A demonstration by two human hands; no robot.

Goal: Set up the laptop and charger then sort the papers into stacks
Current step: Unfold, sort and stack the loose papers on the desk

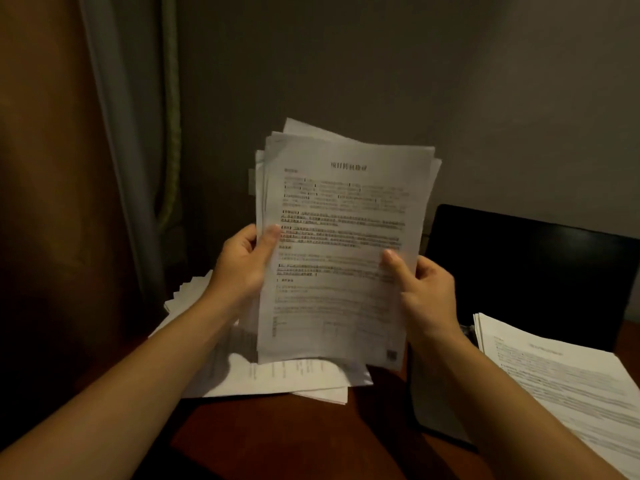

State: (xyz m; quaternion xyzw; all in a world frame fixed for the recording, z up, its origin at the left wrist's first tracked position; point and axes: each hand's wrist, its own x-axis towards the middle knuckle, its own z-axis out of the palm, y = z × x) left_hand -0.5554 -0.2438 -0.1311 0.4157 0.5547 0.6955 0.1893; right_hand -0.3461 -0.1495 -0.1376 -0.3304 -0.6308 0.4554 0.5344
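Left forearm [138,375] and right forearm [502,393] come in bare from the bottom corners, rising toward mid-frame. Grey wall [415,64] fills the top and right; brown curtain [52,202] with a pale grey edge runs down the left side. Reddish-brown table [311,438] shows at bottom centre.

Laptop [533,271] sits at the right edge, lid open, screen dark. Its grey base shows lower right, partly covered.

Sheaf of papers [339,202] is held up at frame centre, clear of the table and nearly upright. It is white A4, many sheets, with edges fanned and uneven at the top and left. The front page has a centred heading, dense printed lines with some bold and some underlined in colour, a table-like block low down and a small code mark at the bottom right corner. The text is blurred and not readable.

Right stack [561,382] of printed sheets lies flat at lower right, over the laptop base, fairly squared. Loose pile [277,379] lies on the table lower left of centre, below the held sheaf — messy, with corners splayed.

Left hand [242,261] grips the sheaf's left edge, thumb on the front page and fingers curled behind. Right hand [426,292] grips the right edge the same way — thumb on the front, fingers wrapped behind.
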